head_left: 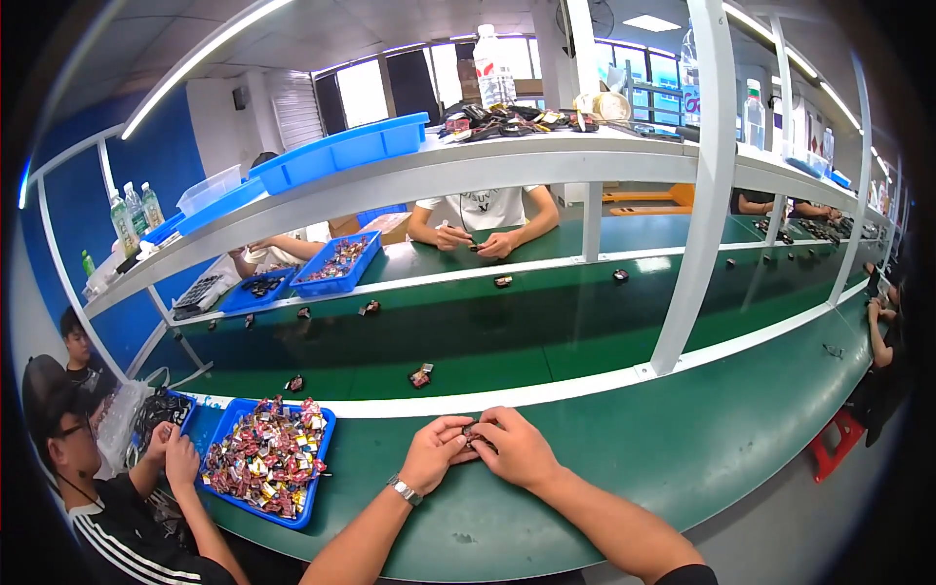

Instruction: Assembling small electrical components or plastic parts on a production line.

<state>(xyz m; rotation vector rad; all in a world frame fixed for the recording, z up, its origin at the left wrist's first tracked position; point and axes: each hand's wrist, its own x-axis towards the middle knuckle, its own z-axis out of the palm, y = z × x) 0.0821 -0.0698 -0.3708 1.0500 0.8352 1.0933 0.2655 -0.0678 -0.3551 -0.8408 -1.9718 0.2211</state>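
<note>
Over the green workbench, my two hands meet in front of me. My left hand, with a metal-banded watch on its wrist, is closed with its fingertips on a small dark part. From the other side my right hand pinches the same part. Fingers cover most of it, so its exact kind is hidden. Left of my hands stands a blue tray heaped with small red, black, yellow and white wired components.
Beyond a white rail runs a green conveyor belt carrying scattered small components. A white post rises at right, under a shelf with blue trays and bottles. A co-worker sits at left; another works opposite.
</note>
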